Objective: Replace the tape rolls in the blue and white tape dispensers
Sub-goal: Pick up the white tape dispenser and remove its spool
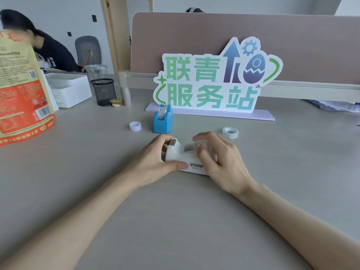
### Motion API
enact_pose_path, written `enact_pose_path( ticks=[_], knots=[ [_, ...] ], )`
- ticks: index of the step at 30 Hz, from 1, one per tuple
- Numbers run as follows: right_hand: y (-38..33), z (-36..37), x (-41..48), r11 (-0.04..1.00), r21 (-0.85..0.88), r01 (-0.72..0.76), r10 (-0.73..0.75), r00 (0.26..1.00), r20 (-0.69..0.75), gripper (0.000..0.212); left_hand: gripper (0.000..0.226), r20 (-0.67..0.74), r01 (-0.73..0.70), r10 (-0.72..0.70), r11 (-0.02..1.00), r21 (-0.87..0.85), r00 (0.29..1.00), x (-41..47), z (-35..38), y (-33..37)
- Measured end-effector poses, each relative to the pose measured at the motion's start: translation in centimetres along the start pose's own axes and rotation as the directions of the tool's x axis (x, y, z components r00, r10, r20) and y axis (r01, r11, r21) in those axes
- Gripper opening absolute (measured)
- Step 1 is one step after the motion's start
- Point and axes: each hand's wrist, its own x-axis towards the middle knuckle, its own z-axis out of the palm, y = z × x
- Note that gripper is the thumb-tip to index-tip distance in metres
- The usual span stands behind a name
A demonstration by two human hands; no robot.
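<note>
A white tape dispenser (pixel 181 155) marked VIVID lies on the grey desk (pixel 175 221) in front of me. My left hand (pixel 157 158) grips its cutter end from the left. My right hand (pixel 220 158) is curled over its right end, with a blurred clear object under the fingers; what it is cannot be told. The dispenser's roll slot looks empty. Behind it stands a blue tape dispenser (pixel 162 119) with a printed roll seated in it. A clear tape roll (pixel 230 132) lies flat to the right. An empty white core (pixel 135 126) sits to the left.
A green and white sign (pixel 212 82) on a lilac base stands behind the blue dispenser. A black mesh pen cup (pixel 103 91), a white box (pixel 68 88) and a red-and-tan bag (pixel 21 90) are at the left. Another person sits at the far left.
</note>
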Motion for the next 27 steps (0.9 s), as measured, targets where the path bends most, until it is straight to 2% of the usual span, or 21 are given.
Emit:
enact_pose_path(
  ticks=[4, 7, 9, 12, 14, 17, 19, 21, 25, 27],
  knots=[
    [0.6, -0.1, 0.3, 0.980, 0.152, -0.129, 0.149, 0.981, -0.125, 0.015, 0.059, -0.013, 0.033, -0.033, 0.999, 0.026, 0.999, 0.4, 0.5, 0.2],
    [0.7, -0.4, 0.4, 0.976, 0.186, -0.115, 0.160, 0.955, -0.249, 0.014, 0.062, -0.047, 0.056, -0.052, 0.993, 0.101, 0.998, 0.9, 0.9, 0.4],
    [0.5, -0.5, 0.2, 0.980, 0.179, -0.086, 0.134, 0.951, -0.278, 0.018, 0.065, -0.076, 0.050, -0.039, 0.988, 0.149, 0.996, 1.3, 1.2, 0.4],
    [0.0, -0.4, -0.1, 0.977, 0.207, -0.042, 0.083, 0.978, -0.193, 0.023, 0.070, -0.109, 0.017, 0.012, 0.966, 0.257, 0.994, 1.3, 1.4, 0.4],
    [-0.1, -0.3, -0.2, 0.963, 0.267, -0.045, 0.075, 0.992, -0.103, 0.023, 0.069, -0.143, -0.080, 0.134, 0.939, 0.335, 0.981, 0.9, 1.4, 0.1],
    [0.2, -0.4, -0.1, 0.948, 0.306, -0.084, 0.106, 0.993, -0.054, 0.017, 0.053, -0.188, -0.282, 0.408, 0.836, 0.471, 0.893, -0.3, 1.2, 0.5],
    [0.3, -0.3, -0.1, 0.947, 0.311, -0.081, 0.100, 0.994, -0.046, 0.017, 0.038, -0.194, -0.357, 0.489, 0.807, 0.469, 0.850, -1.1, 1.2, 1.4],
    [0.3, -0.2, -0.1, 0.951, 0.303, -0.056, 0.071, 0.997, -0.040, 0.018, 0.033, -0.181, -0.361, 0.456, 0.846, 0.393, 0.871, -1.8, 1.4, 2.3],
    [0.4, -0.1, -0.3, 0.962, 0.269, -0.048, 0.057, 0.998, -0.027, 0.021, 0.041, -0.144, -0.285, 0.337, 0.912, 0.295, 0.930, -1.7, 1.7, 2.6],
    [0.5, 0.0, -0.4, 0.968, 0.248, -0.040, 0.045, 0.999, -0.013, 0.023, 0.031, -0.120, -0.276, 0.316, 0.923, 0.267, 0.941, -1.5, 1.7, 2.6]
  ],
)
